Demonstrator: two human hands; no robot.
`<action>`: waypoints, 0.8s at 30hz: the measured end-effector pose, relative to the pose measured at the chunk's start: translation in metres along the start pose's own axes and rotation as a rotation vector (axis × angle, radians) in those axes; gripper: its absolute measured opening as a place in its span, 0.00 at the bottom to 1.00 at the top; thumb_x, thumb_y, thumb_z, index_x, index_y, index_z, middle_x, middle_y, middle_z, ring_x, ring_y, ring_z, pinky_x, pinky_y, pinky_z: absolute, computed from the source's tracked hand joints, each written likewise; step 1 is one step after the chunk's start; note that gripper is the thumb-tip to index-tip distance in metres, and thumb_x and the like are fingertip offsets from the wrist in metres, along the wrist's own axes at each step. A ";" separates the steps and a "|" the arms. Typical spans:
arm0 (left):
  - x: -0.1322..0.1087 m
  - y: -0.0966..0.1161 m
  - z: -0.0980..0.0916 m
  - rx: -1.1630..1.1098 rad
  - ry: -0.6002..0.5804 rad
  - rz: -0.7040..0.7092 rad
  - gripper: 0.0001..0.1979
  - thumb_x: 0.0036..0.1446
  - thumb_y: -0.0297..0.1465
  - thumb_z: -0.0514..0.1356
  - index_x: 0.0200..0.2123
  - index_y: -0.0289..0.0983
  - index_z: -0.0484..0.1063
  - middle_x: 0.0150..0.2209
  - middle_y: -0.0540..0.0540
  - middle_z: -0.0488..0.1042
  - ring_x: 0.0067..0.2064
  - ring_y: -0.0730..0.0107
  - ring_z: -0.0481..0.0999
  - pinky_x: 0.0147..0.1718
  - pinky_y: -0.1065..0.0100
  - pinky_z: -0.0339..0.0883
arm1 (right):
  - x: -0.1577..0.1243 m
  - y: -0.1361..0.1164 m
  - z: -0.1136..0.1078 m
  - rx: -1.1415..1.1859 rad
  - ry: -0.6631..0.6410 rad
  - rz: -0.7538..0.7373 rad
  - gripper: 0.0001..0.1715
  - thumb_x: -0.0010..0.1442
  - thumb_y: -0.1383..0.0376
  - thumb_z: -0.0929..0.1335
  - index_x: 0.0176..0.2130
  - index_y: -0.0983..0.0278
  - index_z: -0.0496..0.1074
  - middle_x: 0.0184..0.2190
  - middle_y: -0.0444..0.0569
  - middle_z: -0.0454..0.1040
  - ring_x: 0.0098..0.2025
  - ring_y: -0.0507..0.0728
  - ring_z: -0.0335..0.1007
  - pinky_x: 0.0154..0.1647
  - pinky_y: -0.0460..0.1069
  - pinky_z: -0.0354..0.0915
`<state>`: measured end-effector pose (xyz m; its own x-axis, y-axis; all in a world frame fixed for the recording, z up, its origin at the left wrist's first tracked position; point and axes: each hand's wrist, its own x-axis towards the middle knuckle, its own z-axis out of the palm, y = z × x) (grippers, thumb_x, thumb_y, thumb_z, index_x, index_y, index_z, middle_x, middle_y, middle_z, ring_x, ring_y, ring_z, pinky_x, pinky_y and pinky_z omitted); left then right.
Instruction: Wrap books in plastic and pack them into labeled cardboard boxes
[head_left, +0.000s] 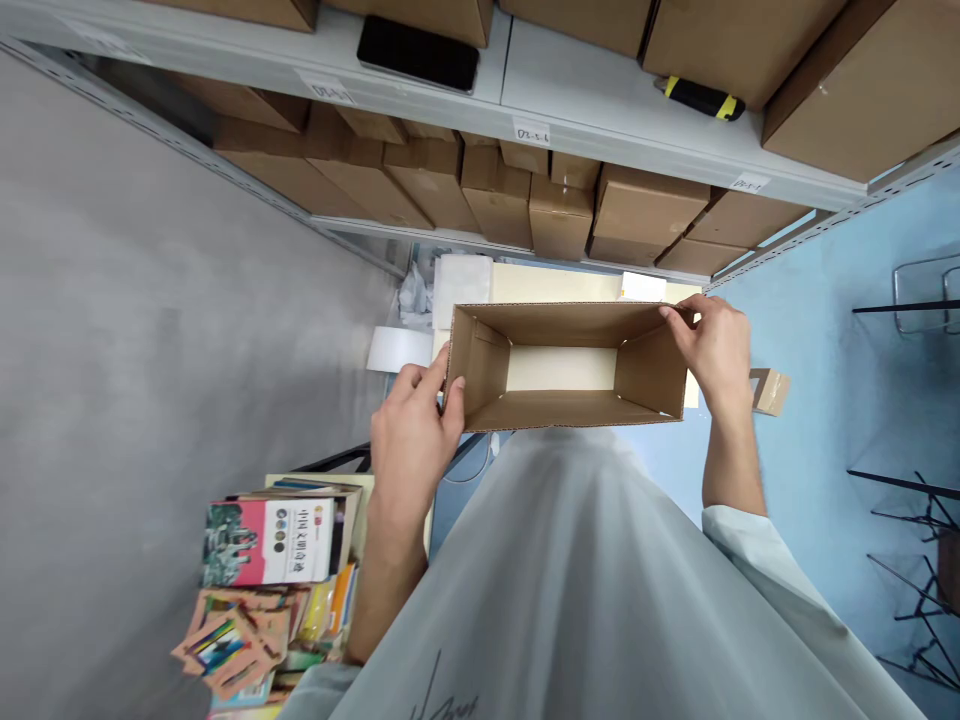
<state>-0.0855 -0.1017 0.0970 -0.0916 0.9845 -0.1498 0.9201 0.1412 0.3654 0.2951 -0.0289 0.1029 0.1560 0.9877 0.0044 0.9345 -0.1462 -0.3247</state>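
Note:
A long brown cardboard box (pixel 487 410) is held up in front of my body, its open side facing me. Through the walls a pale cream area shows at the far end; I cannot tell whether it is the box's bottom or the surface beyond. My left hand (pixel 416 440) grips the left end wall, thumb inside and fingers outside. At the far right corner, my right hand (pixel 712 345) pinches the rim between thumb and fingers.
Grey metal shelving (pixel 600 130) with several cardboard boxes spans the top. A black phone (pixel 418 53) and a yellow-black utility knife (pixel 703 98) lie on it. Books (pixel 277 540) are piled lower left. A small carton (pixel 770 392) is at right, beyond my hand.

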 end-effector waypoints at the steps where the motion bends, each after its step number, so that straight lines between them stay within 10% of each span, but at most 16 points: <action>1: 0.000 -0.001 0.001 0.006 0.002 0.007 0.29 0.77 0.39 0.55 0.76 0.42 0.73 0.46 0.41 0.76 0.40 0.58 0.76 0.39 0.62 0.65 | 0.002 0.000 0.000 -0.018 -0.008 -0.002 0.32 0.79 0.41 0.64 0.45 0.62 0.83 0.42 0.62 0.83 0.41 0.69 0.76 0.47 0.61 0.68; 18: -0.003 0.001 -0.001 0.037 0.010 -0.013 0.27 0.77 0.36 0.56 0.74 0.44 0.77 0.44 0.42 0.75 0.38 0.59 0.74 0.35 0.63 0.58 | 0.017 -0.007 -0.001 -0.137 -0.091 -0.142 0.30 0.80 0.43 0.63 0.51 0.62 0.82 0.49 0.64 0.80 0.53 0.74 0.74 0.52 0.62 0.67; 24: -0.001 0.003 0.001 0.007 0.004 -0.033 0.28 0.76 0.35 0.56 0.74 0.45 0.77 0.45 0.42 0.75 0.37 0.60 0.75 0.36 0.63 0.59 | 0.030 -0.009 -0.004 -0.179 -0.204 -0.227 0.39 0.78 0.35 0.61 0.41 0.60 0.84 0.41 0.59 0.82 0.43 0.69 0.76 0.41 0.56 0.61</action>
<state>-0.0825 -0.1024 0.0974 -0.1233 0.9798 -0.1574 0.9192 0.1725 0.3541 0.2925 0.0021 0.1097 -0.1127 0.9842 -0.1369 0.9820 0.0893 -0.1665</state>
